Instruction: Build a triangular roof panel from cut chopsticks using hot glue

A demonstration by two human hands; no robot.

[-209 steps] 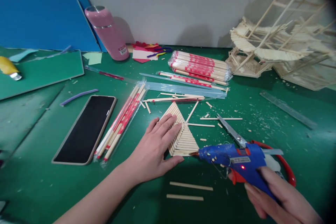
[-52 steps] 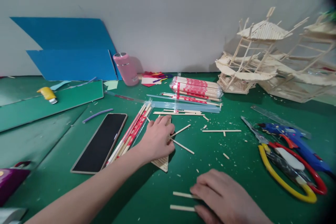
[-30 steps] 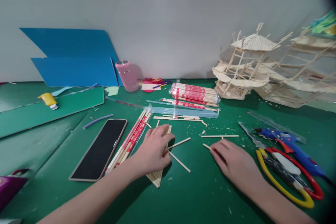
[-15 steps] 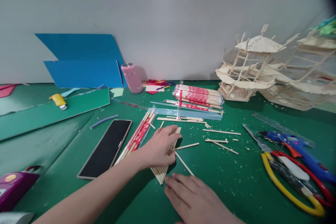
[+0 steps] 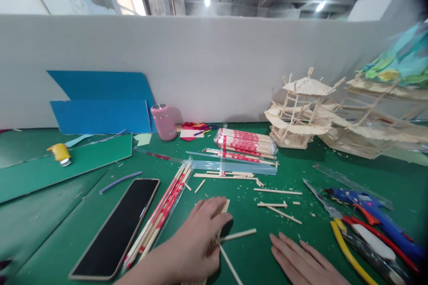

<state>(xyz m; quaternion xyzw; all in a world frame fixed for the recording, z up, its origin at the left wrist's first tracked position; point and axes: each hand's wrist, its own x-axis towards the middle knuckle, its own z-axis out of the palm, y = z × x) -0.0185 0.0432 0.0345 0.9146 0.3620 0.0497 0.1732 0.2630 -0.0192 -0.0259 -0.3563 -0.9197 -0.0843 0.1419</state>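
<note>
My left hand (image 5: 197, 242) lies on a flat triangular panel of glued wooden sticks (image 5: 222, 211) on the green mat (image 5: 267, 249), covering most of it. Only the panel's top corner shows. My right hand (image 5: 306, 262) rests flat on the mat to the right, fingers apart, holding nothing. Loose sticks (image 5: 239, 234) lie between the two hands, one pointing at the panel.
A black phone (image 5: 118, 227) and wrapped chopsticks (image 5: 160, 213) lie to the left. A blue glue gun (image 5: 368, 207), red and yellow handled cutters (image 5: 354, 249) and a clear ruler (image 5: 344, 178) are on the right. Chopstick packs (image 5: 245, 140), a pink bottle (image 5: 163, 121) and stick model buildings (image 5: 307, 107) stand behind.
The camera has tilted up, so the ceiling shows. My right hand moved from beside the panel out to the right and lies flat. My left hand stays on the panel.
</note>
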